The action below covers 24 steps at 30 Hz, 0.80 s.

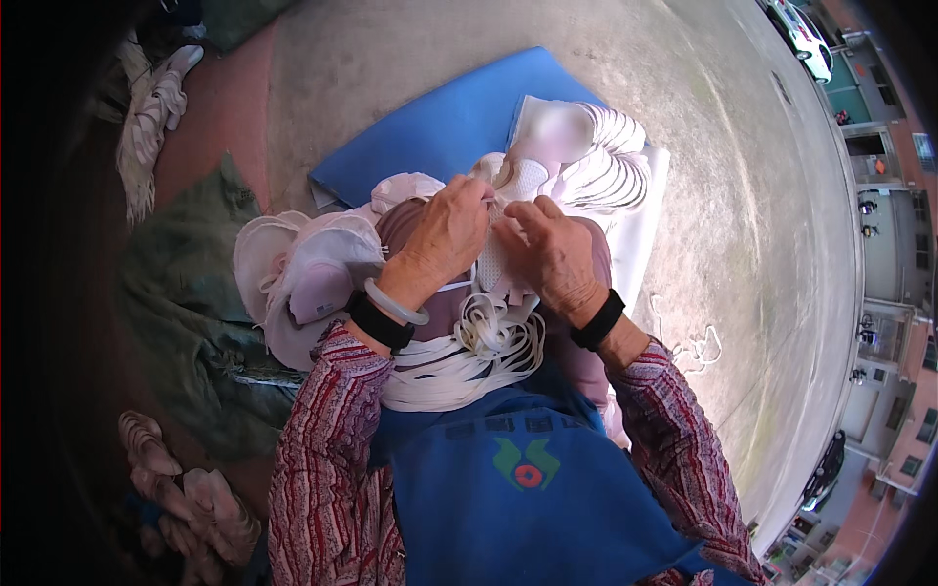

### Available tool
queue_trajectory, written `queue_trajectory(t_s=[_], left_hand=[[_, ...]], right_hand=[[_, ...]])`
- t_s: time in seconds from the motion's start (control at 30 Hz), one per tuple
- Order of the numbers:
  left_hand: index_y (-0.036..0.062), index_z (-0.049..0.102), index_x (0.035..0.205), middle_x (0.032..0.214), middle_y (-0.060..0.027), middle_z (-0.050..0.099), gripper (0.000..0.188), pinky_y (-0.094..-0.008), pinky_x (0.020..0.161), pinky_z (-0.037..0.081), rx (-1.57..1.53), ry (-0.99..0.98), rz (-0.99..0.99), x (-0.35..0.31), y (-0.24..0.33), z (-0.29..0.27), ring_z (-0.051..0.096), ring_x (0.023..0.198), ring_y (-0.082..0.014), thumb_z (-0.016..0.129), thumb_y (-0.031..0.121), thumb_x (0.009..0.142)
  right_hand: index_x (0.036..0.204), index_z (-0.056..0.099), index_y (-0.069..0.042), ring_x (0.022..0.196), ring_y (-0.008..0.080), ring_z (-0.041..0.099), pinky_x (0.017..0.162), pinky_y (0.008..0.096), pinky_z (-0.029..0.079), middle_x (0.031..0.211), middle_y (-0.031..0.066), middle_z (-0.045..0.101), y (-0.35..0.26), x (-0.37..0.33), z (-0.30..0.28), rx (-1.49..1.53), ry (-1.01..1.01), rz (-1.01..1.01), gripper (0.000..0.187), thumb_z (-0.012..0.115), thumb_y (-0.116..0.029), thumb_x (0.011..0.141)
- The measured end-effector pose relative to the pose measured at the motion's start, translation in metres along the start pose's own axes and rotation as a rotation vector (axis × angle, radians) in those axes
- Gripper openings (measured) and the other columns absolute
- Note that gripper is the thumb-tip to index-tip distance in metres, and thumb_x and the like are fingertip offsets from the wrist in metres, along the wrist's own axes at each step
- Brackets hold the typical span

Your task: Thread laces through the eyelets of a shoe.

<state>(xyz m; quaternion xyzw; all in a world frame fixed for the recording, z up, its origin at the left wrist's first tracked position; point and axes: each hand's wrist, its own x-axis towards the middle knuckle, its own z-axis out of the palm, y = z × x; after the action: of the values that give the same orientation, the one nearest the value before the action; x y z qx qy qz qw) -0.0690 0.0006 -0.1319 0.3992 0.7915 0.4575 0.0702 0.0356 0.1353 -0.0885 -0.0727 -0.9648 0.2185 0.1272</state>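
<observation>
Both hands work together over the lap on one white perforated mask piece (503, 256). The left hand (445, 232) is closed, its fingertips pinching the piece's upper edge; the right hand (549, 249) is curled onto the same piece from the other side, thumb and fingers pressing it. The piece sits between the two hands, above a loose bundle of white elastic bands (469, 356) that lies on the blue apron (528, 498).

By the look of it, a band is being fitted to the piece, and the next move seems to call for a fine, steady pinch at its edge.

A stack of finished white pieces (606, 161) rests on the blue mat (440, 127) at its far right corner; another heap (293, 269) lies at the left.
</observation>
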Motion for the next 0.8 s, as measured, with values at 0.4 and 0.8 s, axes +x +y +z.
queue_trajectory(t_s=[0.4, 0.8], left_hand=[[-0.0019, 0.054, 0.099, 0.095, -0.0255, 0.06, 0.01, -0.049, 0.077, 0.047, -0.066, 0.009, 0.012, 0.013, 0.009, -0.003, 0.059, 0.092, -0.0459, 0.056, 0.005, 0.091], [-0.0037, 0.06, 0.105, 0.092, -0.0187, 0.068, 0.041, -0.0423, 0.073, 0.055, -0.584, -0.369, -0.682, -0.02, 0.029, -0.034, 0.069, 0.079, -0.031, 0.047, 0.035, 0.103]], right_hand=[[0.096, 0.054, -0.006, 0.074, 0.0303, 0.063, 0.057, 0.0412, 0.051, 0.089, 0.0113, 0.054, 0.014, 0.019, 0.018, -0.19, -0.095, -0.132, 0.014, 0.057, -0.012, 0.083], [0.075, 0.052, -0.001, 0.065, 0.0057, 0.042, 0.06, 0.0263, 0.036, 0.07, -0.0028, 0.048, -0.046, -0.027, -0.103, 1.309, -0.612, 0.131, 0.025, 0.053, -0.013, 0.097]])
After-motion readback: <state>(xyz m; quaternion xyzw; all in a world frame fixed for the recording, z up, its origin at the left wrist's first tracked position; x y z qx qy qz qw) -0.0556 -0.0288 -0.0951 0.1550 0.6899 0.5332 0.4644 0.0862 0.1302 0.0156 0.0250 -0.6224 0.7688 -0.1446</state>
